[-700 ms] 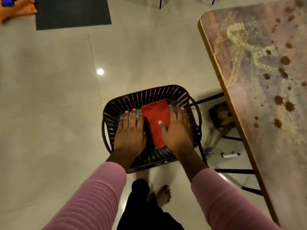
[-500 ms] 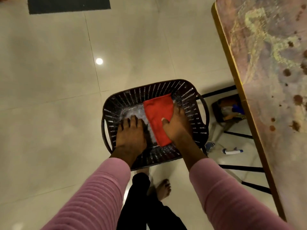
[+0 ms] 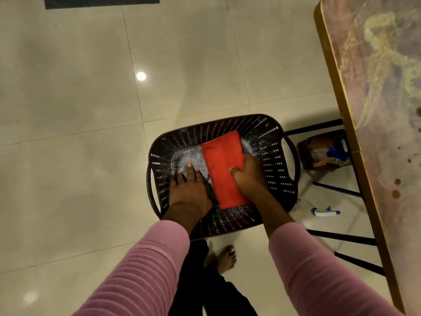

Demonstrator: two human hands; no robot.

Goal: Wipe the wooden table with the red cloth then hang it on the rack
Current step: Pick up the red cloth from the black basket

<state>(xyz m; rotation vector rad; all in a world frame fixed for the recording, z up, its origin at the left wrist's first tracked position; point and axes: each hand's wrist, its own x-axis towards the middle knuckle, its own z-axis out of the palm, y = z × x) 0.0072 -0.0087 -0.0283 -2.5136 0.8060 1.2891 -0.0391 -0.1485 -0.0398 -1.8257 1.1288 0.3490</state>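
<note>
A folded red cloth (image 3: 223, 169) lies in a dark perforated plastic basket (image 3: 273, 160) on the tiled floor. My right hand (image 3: 248, 176) grips the cloth's right edge, thumb on top and fingers tucked under it. Beside the cloth, my left hand (image 3: 189, 190) rests flat on the basket's shiny bottom with its fingers straight. The wooden table (image 3: 382, 110), stained with brown spots and yellowish smears, runs along the right side of the view. No rack is in view.
Under the table stand black metal legs (image 3: 341, 236) and a small dark crate (image 3: 323, 151) of bottles. A white and blue spray bottle (image 3: 323, 212) lies on the floor. My bare foot (image 3: 225, 258) stands behind the basket. A dark mat (image 3: 102, 2) lies far off.
My right hand has curled round the cloth's right edge and lifted it a little. The left hand slid back off the cloth side. The view shifted left, away from the table.
</note>
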